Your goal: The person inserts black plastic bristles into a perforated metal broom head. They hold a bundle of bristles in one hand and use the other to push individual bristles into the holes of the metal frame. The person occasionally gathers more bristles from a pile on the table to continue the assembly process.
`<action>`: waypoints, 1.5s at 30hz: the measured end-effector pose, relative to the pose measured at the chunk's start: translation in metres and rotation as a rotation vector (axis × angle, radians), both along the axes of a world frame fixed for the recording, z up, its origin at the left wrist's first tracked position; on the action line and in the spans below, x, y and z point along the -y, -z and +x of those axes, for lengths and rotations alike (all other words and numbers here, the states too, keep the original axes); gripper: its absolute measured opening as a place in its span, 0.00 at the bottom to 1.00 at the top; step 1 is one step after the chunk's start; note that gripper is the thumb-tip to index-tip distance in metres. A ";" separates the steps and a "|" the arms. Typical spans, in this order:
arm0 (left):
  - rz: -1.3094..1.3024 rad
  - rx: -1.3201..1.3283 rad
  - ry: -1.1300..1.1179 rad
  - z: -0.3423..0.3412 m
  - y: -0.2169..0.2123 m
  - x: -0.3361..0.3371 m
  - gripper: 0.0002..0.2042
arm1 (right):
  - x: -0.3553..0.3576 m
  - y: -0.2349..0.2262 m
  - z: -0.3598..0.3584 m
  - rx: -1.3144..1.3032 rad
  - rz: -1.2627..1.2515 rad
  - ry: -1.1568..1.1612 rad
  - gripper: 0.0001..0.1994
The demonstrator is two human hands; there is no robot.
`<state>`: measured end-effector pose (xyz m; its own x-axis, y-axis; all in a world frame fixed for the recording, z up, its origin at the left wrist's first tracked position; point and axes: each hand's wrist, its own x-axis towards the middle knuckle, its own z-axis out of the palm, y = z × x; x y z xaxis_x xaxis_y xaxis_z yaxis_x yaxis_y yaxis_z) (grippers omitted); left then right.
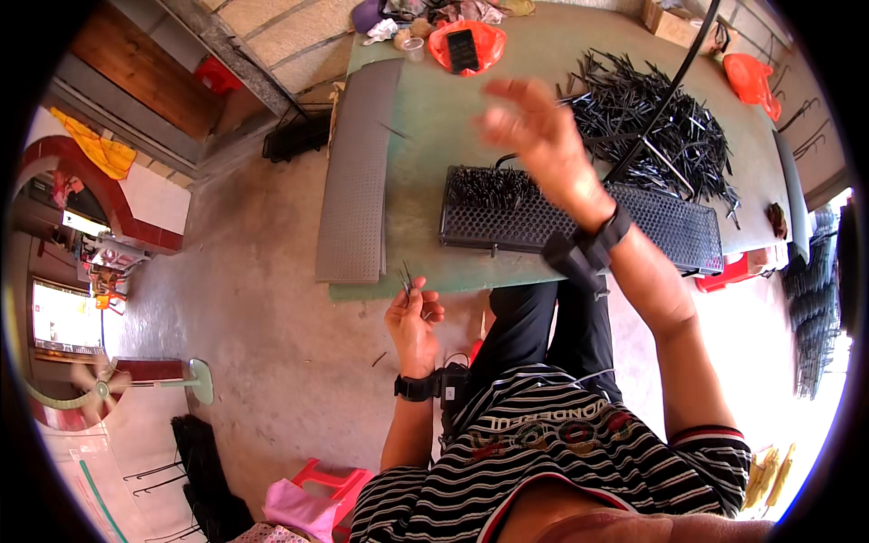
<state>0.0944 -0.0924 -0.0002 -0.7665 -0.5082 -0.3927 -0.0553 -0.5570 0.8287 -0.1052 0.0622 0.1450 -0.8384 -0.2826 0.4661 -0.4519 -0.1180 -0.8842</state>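
By a green tabletop (pixel 421 195), left fingers (pixel 415 300) pinch slim, dark pins (pixel 405 274); right fingers (pixel 523 93) spread, seemingly empty.

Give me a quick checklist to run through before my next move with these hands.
1. Left hand gripping thin dark pieces: ok.
2. Right hand empty: cannot tell, it is motion-blurred.
3. Perforated black tray filled throughout: not ok, bare holes show toward its right end.
4. More stock within view: ok, a heap of black pieces lies beyond the tray.
5. Phone clear of the tray: ok.
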 end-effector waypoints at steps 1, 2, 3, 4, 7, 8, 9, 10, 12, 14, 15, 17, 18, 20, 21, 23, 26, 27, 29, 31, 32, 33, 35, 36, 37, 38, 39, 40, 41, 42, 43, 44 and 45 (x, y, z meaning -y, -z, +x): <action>-0.009 -0.003 0.021 -0.002 -0.004 0.000 0.10 | -0.002 -0.014 -0.007 -0.027 -0.118 0.008 0.20; -0.018 -0.043 0.041 -0.002 -0.009 0.000 0.10 | -0.003 -0.024 0.001 -0.085 -0.045 -0.002 0.20; -0.026 -0.079 0.066 -0.005 -0.018 -0.004 0.11 | -0.009 -0.028 0.014 -0.139 0.030 -0.008 0.20; -0.015 -0.105 0.092 -0.005 -0.021 -0.012 0.11 | -0.018 -0.023 0.031 -0.061 0.195 -0.074 0.19; 0.009 -0.239 0.265 -0.019 -0.027 -0.030 0.12 | -0.043 0.011 0.064 0.080 0.501 -0.213 0.23; 0.014 -0.243 0.308 -0.021 -0.037 -0.042 0.11 | -0.051 0.029 0.068 0.159 0.540 -0.256 0.26; 0.053 -0.247 0.397 -0.021 -0.041 -0.052 0.11 | -0.062 0.045 0.070 0.237 0.571 -0.286 0.28; 0.086 -0.257 0.485 -0.024 -0.044 -0.061 0.10 | -0.072 0.058 0.073 0.322 0.535 -0.315 0.26; 0.130 -0.259 0.682 -0.031 -0.037 -0.079 0.11 | -0.089 0.068 0.079 0.438 0.434 -0.407 0.23; 0.195 -0.192 0.827 -0.032 -0.037 -0.095 0.12 | -0.104 0.067 0.083 0.520 0.364 -0.456 0.16; 0.226 -0.169 0.896 -0.034 -0.036 -0.101 0.13 | -0.112 0.069 0.083 0.541 0.376 -0.443 0.15; 0.298 -0.172 0.946 -0.039 -0.031 -0.113 0.14 | -0.130 0.074 0.082 0.584 0.400 -0.421 0.14; 0.331 -0.169 0.961 -0.041 -0.028 -0.117 0.15 | -0.136 0.075 0.083 0.580 0.321 -0.411 0.12; 0.371 -0.161 1.018 -0.050 -0.029 -0.126 0.16 | -0.149 0.083 0.081 0.516 0.293 -0.359 0.11; 0.391 -0.155 1.040 -0.053 -0.028 -0.129 0.17 | -0.154 0.086 0.080 0.485 0.281 -0.340 0.11; 0.378 -0.155 1.074 -0.061 -0.023 -0.134 0.17 | -0.159 0.088 0.074 0.388 0.287 -0.331 0.09; 0.272 -0.105 1.079 -0.072 -0.023 -0.138 0.18 | -0.162 0.079 0.067 0.486 0.278 -0.249 0.07; 0.225 -0.082 1.074 -0.075 -0.024 -0.139 0.19 | -0.163 0.076 0.064 0.560 0.274 -0.207 0.07; 0.060 -0.103 1.037 -0.080 -0.018 -0.140 0.20 | -0.164 0.090 0.046 0.346 0.231 0.027 0.06; -0.013 -0.095 1.028 -0.083 -0.014 -0.137 0.20 | -0.163 0.079 0.028 0.301 0.300 0.166 0.06; -0.007 -0.079 1.043 -0.086 -0.012 -0.135 0.19 | -0.160 0.076 0.018 0.271 0.330 0.217 0.06; -0.003 -0.066 1.056 -0.087 -0.010 -0.133 0.19 | -0.159 0.080 0.008 0.236 0.356 0.214 0.06; -0.005 -0.061 1.065 -0.090 -0.011 -0.132 0.19 | -0.157 0.092 -0.010 0.163 0.408 0.216 0.07; -0.007 -0.061 1.067 -0.092 -0.011 -0.132 0.18 | -0.155 0.097 -0.017 0.139 0.463 0.227 0.07; -0.010 -0.058 1.068 -0.093 -0.011 -0.131 0.18 | -0.154 0.100 -0.021 0.112 0.489 0.225 0.07; -0.013 -0.056 1.070 -0.094 -0.010 -0.131 0.18 | -0.152 0.102 -0.025 0.085 0.514 0.223 0.07; -0.015 -0.056 1.072 -0.096 -0.009 -0.129 0.18 | -0.150 0.105 -0.029 0.057 0.542 0.222 0.07; -0.018 -0.057 1.067 -0.097 -0.009 -0.128 0.18 | -0.148 0.110 -0.033 0.011 0.533 0.236 0.07; -0.021 -0.060 1.063 -0.098 -0.009 -0.126 0.18 | -0.147 0.113 -0.036 -0.005 0.545 0.227 0.07; -0.028 -0.061 1.059 -0.099 -0.010 -0.125 0.18 | -0.146 0.115 -0.039 -0.022 0.554 0.218 0.07; -0.026 -0.061 1.053 -0.099 -0.010 -0.124 0.17 | -0.146 0.117 -0.042 -0.038 0.563 0.209 0.07; -0.024 -0.061 1.047 -0.100 -0.011 -0.122 0.17 | -0.145 0.117 -0.043 -0.025 0.570 0.197 0.07; -0.023 -0.063 1.038 -0.100 -0.011 -0.121 0.17 | -0.144 0.118 -0.045 -0.014 0.576 0.183 0.07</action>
